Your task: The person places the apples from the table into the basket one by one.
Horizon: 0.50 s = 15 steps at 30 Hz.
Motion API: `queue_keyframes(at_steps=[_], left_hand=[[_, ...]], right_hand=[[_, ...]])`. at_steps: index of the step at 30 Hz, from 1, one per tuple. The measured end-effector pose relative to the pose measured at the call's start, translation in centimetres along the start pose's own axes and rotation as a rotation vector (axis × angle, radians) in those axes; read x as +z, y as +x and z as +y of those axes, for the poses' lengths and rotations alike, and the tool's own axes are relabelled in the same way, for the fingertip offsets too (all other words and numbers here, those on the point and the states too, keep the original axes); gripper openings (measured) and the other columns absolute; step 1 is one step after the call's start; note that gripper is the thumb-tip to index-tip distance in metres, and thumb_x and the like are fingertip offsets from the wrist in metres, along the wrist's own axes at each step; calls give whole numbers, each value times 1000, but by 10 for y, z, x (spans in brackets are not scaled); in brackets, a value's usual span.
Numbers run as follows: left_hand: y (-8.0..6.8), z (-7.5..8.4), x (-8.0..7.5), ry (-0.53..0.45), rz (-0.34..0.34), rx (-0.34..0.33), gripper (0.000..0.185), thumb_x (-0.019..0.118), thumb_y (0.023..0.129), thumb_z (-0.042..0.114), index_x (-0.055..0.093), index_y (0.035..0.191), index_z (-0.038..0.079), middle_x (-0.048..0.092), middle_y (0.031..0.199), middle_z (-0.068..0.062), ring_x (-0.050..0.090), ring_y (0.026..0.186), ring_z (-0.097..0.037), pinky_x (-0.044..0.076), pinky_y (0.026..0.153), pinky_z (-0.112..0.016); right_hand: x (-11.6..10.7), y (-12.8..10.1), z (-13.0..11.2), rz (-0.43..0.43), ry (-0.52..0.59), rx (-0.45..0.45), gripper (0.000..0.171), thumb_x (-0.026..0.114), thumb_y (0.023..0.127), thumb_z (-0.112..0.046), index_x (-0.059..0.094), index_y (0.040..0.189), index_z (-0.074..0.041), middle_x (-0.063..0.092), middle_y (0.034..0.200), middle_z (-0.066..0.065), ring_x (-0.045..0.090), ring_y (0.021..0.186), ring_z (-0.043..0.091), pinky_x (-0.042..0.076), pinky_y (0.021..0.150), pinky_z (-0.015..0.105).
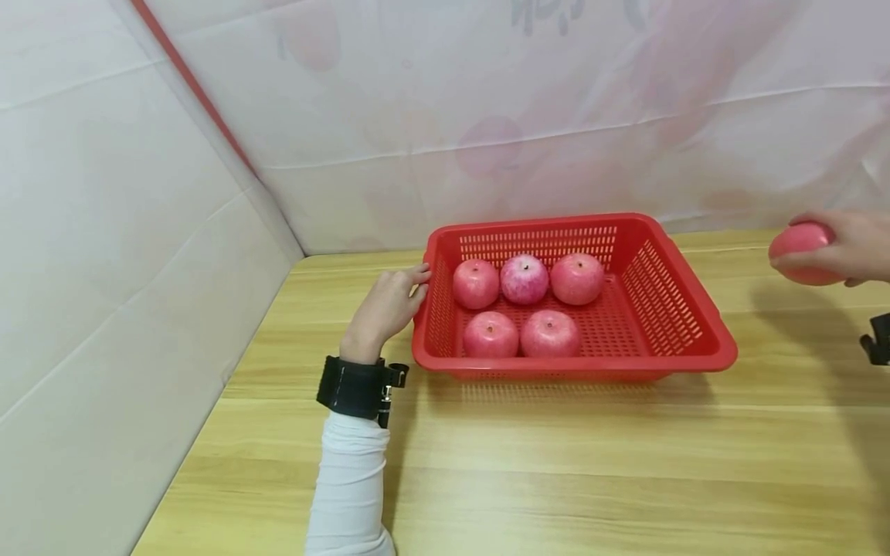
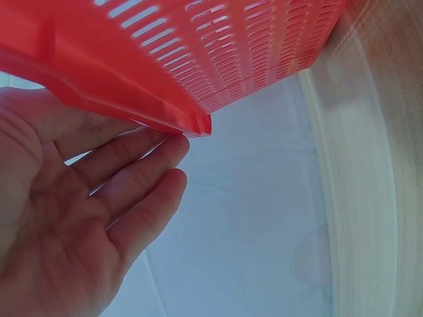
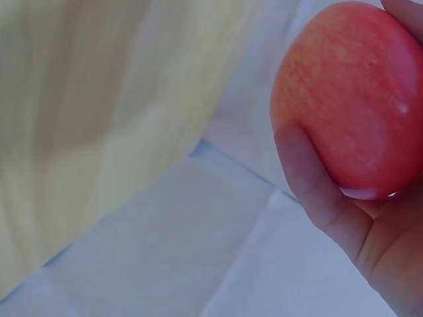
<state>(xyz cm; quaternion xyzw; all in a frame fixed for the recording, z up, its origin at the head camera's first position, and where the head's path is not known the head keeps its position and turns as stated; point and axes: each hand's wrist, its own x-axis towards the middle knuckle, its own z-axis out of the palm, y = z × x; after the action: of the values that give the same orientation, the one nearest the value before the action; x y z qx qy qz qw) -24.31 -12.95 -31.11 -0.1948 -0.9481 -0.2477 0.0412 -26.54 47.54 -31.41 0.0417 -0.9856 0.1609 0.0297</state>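
A red plastic basket (image 1: 667,363) with slotted walls stands on the table, holding several pink-red apples; one apple (image 1: 524,279) is more purple and mottled than the rest. At the basket's left end, my left hand (image 1: 386,309) touches the rim, its fingers nearly straight. The left wrist view shows those fingertips (image 2: 173,146) right under the rim's edge. Far to the right, my right hand (image 1: 858,245) grips another apple (image 1: 799,245) above the table. The right wrist view has the thumb (image 3: 310,175) lying along the side of this apple (image 3: 350,99).
The wood-grain table (image 1: 556,471) runs under the basket. Pale fabric walls rise behind it (image 1: 389,139) and along its left side (image 1: 125,270). A black strap (image 1: 356,388) with a small mount circles the left wrist.
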Motion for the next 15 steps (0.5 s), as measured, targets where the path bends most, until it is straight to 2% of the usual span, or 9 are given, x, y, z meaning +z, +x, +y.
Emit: queue_keyframes(at_steps=[7, 15], left_hand=[[-1, 1, -2, -10, -5, -9, 33, 57, 103, 6, 63, 133, -5, 54, 145, -17, 59, 125, -33, 52, 76, -30], [-1, 1, -2, -8, -2, -4, 33, 59, 102, 4, 63, 133, -5, 55, 144, -18, 51, 134, -34, 51, 99, -37]], right_hand=[[-9, 4, -28, 30, -33, -53, 65, 79, 84, -29, 47, 129, 6, 52, 100, 40, 56, 62, 32, 50, 42, 38], [-14, 5, -44, 12, -42, -39, 70, 78, 86, -33, 44, 132, 6, 47, 108, 43, 57, 66, 35, 51, 44, 40]])
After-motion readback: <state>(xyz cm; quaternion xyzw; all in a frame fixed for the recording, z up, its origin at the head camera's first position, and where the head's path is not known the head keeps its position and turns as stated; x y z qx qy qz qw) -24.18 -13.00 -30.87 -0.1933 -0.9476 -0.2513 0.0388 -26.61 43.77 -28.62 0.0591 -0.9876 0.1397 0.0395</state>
